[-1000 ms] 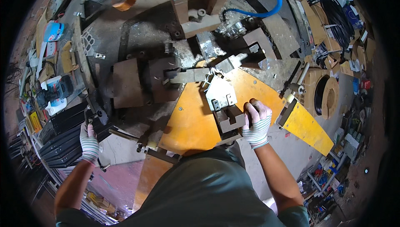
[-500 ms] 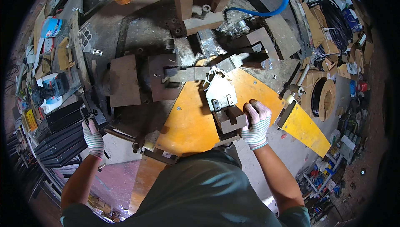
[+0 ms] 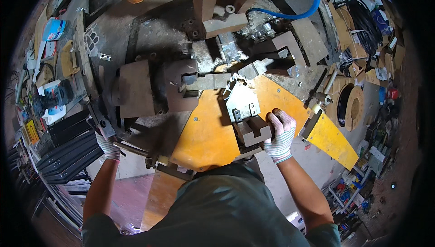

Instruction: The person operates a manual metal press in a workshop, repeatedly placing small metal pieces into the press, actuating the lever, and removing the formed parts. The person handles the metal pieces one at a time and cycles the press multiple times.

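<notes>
My left hand [image 3: 108, 147], in a striped knit glove, reaches to the machine's left edge. Its fingers go behind a dark metal bracket [image 3: 100, 122] beside a round bar [image 3: 129, 148], so their grip is hidden. In a matching glove, my right hand [image 3: 281, 137] is closed, fingers bent, against the right side of a slotted steel block [image 3: 253, 132]; anything inside it is hidden. Beyond that block lies a bright metal plate [image 3: 243, 99] with two small black clamps. A pale toothed profile piece [image 3: 236, 83] stands at its far end, where steel bars [image 3: 213, 81] meet.
Orange plates [image 3: 208, 133] flank the block, and a yellow plate [image 3: 333, 141] juts out at right. Heavy steel blocks [image 3: 136, 88] stand at left. A steel frame [image 3: 226, 6] rises at the back beside a blue hose [image 3: 294, 15]. Black profiles [image 3: 68, 149] are stacked at far left.
My left hand has shifted rightward, and its fingers have passed behind the dark bracket. My right hand stays beside the slotted block. The whole view has shifted slightly.
</notes>
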`<state>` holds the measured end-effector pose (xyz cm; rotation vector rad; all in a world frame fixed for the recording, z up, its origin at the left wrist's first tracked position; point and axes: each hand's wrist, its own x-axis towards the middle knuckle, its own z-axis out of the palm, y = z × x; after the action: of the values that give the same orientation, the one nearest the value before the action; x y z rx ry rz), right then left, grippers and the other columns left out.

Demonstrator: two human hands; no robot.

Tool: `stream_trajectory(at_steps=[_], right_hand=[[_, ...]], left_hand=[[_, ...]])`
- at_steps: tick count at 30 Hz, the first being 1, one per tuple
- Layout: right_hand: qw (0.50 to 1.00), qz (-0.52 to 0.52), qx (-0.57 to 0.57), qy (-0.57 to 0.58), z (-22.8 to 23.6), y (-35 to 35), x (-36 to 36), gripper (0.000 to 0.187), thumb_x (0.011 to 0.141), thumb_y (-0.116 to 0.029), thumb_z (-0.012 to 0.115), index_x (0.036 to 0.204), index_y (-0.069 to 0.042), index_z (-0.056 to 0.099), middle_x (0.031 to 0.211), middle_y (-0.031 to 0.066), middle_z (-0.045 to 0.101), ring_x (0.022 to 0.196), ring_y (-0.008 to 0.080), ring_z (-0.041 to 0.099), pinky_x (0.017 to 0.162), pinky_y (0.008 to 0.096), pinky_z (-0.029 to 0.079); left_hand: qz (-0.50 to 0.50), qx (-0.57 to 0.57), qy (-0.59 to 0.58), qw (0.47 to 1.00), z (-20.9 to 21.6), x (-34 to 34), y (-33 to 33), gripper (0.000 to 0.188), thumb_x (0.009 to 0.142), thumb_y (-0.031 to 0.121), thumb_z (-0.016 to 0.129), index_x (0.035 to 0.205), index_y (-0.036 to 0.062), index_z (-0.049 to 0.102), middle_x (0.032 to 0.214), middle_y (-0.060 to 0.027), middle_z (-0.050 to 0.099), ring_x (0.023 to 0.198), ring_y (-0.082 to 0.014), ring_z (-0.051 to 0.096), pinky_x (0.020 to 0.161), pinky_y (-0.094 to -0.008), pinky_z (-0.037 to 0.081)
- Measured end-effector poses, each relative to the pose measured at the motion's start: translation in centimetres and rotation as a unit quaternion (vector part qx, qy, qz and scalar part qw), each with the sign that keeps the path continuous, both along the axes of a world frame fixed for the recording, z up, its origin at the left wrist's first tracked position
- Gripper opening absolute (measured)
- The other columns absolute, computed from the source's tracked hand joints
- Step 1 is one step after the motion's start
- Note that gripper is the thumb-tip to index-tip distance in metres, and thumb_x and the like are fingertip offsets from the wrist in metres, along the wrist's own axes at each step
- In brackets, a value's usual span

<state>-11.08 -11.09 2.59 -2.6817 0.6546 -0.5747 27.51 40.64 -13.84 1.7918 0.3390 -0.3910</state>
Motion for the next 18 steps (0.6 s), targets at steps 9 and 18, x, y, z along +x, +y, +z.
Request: stream_trajectory(at_steps=[9,18], right_hand=[[1.0,0.008,-0.006,-0.004,-0.1,0.1,-0.2,0.033,0.077,-0.006,0.065,0.109,-0.005,0.062,0.106,0.0167,0.062,0.083,0.0365,0.062,0.074,0.045,0.05],[1.0,0.01,0.001,-0.011,0.2,0.1,-0.1,0.035,0.076,-0.004,0.065,0.11,-0.005,0.062,0.105,0.0174,0.063,0.082,0.0371,0.063,0.074,0.0454,0.05]], left_hand=[[0.045,-0.12,-0.06,0.99,1.6,-1.1,-3.2,0.049,0.103,0.036,0.06,0.145,0.014,0.048,0.116,0.0,0.063,0.091,-0.0137,0.06,0.07,-0.0277,0.048],[0.024,-0.149,-0.045,0.988,1.2,-0.4,-2.7,0.045,0.104,0.03,0.059,0.143,0.0112,0.051,0.135,-0.0099,0.061,0.12,-0.0244,0.061,0.102,-0.041,0.052]])
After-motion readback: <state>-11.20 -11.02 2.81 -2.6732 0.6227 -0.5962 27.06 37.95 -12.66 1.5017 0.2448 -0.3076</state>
